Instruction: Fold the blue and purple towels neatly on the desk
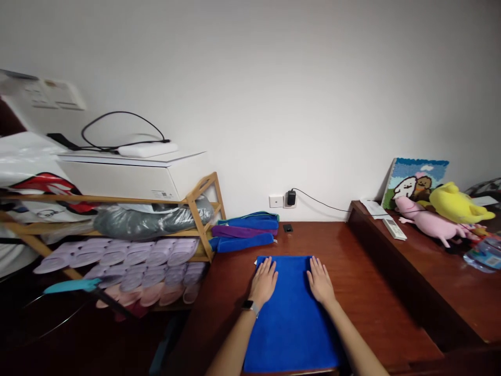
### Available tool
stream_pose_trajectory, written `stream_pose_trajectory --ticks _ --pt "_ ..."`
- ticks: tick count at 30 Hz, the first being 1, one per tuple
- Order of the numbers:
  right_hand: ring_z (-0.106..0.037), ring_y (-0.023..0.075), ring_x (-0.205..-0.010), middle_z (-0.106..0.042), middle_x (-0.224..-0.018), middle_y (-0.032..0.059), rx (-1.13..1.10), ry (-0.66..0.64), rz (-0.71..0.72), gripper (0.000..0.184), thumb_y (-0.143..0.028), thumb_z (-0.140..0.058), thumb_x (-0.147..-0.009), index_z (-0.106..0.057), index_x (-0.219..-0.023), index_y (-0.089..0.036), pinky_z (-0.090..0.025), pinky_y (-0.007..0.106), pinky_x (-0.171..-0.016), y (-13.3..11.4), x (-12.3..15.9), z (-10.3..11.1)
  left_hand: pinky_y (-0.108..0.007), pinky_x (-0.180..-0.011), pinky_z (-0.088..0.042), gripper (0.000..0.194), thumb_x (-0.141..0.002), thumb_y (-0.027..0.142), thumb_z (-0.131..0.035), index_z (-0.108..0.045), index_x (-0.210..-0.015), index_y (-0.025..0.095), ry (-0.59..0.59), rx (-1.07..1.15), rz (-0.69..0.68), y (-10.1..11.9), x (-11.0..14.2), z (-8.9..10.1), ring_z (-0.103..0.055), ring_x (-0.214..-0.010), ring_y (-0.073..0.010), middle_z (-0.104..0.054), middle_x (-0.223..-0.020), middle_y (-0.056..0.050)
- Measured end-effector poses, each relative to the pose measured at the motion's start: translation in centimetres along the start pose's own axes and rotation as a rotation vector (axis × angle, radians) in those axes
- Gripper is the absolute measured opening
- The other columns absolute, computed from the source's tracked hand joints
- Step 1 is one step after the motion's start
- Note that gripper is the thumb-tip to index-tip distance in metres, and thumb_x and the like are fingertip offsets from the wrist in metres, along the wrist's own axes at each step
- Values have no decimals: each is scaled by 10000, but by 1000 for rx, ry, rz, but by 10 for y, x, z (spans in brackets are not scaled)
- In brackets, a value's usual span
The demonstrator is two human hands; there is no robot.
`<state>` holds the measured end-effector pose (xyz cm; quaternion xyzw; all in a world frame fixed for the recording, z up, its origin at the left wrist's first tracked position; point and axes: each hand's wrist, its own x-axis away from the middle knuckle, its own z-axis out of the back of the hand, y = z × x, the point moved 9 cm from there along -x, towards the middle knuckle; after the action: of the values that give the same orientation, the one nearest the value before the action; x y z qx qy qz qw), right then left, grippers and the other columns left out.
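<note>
A blue towel (291, 324) lies spread flat on the brown wooden table (376, 303), its near end reaching the table's front edge. My left hand (265, 282) rests flat on the towel's far left corner, fingers stretched out, with a watch on the wrist. On the far right corner lies my right hand (321, 281), also flat with its fingers extended. Neither hand grips anything. Beyond the towel, against the wall, several folded cloths are piled, among them a purple cloth (246, 231) and a blue cloth (245, 242).
To the left, a wooden rack (203, 219) holds several lilac slippers (133, 253) and a white box (129, 177). A black plug (291, 197) sits in the wall socket. On the raised right surface are a remote control (394, 230), a pink plush toy (430, 222) and a yellow plush toy (456, 204).
</note>
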<state>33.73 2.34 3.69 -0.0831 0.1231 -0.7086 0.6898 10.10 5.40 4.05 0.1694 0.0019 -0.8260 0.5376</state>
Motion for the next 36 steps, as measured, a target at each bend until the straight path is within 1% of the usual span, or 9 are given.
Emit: stream_pose_trajectory --ticks 4,7,15,18,22,25,28,33,36 --pt "-193 232 -1683 -253 -1789 52 -45 42 110 652 -409 -227 -1120 -335 -1717 -171 -171 456 -1379 -58 54 -24 -525 -1316 -374 558 -1146 413 -317 -502 -1641 234 61 13 -105 47 54 -10 -413 -1610 -270 -453 -1730 -99" --pt "-240 239 -1671 -310 -1766 54 -42 -34 133 640 -420 -267 -1116 -371 -1704 -191 -184 475 -1376 -75 83 -42 -544 -1311 -372 574 -1135 438 -347 -473 -1661 246 9 3 -64 51 85 -21 -428 -1601 -286 -466 -1721 -103" --pt "-264 281 -1663 -307 -1764 118 52 -69 -111 671 -397 -270 -1105 -362 -1695 -90 -219 503 -1362 3 98 -2 -528 -1304 -386 586 -1124 414 -345 -523 -1627 171 0 -38 92 -14 115 22 -456 -1584 -292 -477 -1703 -143" --pt "-252 284 -1665 -318 -1759 128 21 7 -63 672 -381 -254 -1105 -384 -1681 -61 -204 485 -1370 -15 112 4 -504 -1323 -363 581 -1137 378 -292 -516 -1630 169 44 -37 22 13 121 30 -424 -1603 -265 -464 -1715 -122" --pt "-257 239 -1664 -320 -1762 65 -63 12 150 643 -385 -246 -1110 -391 -1696 -161 -215 460 -1370 -82 136 -14 -484 -1327 -363 577 -1139 345 -282 -458 -1667 196 -1 -5 -120 80 129 11 -405 -1613 -244 -460 -1721 -94" --pt "-272 236 -1659 -347 -1751 61 -66 -40 161 642 -412 -246 -1113 -406 -1690 -178 -224 464 -1367 -97 146 -28 -503 -1321 -373 576 -1131 340 -302 -456 -1669 203 -55 -5 -96 92 137 -2 -422 -1604 -258 -468 -1713 -102" --pt "-268 241 -1661 -330 -1756 62 -34 -46 112 651 -431 -268 -1109 -382 -1699 -181 -206 484 -1370 -73 149 -29 -508 -1326 -362 586 -1133 397 -320 -448 -1674 207 -66 -19 -51 71 147 -1 -405 -1612 -263 -445 -1725 -101" --pt "-267 249 -1663 -293 -1771 78 42 -37 -49 675 -436 -260 -1103 -347 -1712 -159 -211 493 -1364 4 155 -20 -498 -1331 -349 598 -1131 400 -310 -430 -1683 204 -36 -42 40 23 169 14 -389 -1619 -260 -415 -1739 -95" --pt "-270 258 -1663 -284 -1775 90 70 -38 -95 685 -431 -251 -1102 -340 -1712 -132 -216 490 -1362 27 160 -13 -513 -1331 -346 606 -1123 395 -323 -423 -1688 200 -28 -46 73 14 176 18 -392 -1618 -272 -427 -1733 -107"
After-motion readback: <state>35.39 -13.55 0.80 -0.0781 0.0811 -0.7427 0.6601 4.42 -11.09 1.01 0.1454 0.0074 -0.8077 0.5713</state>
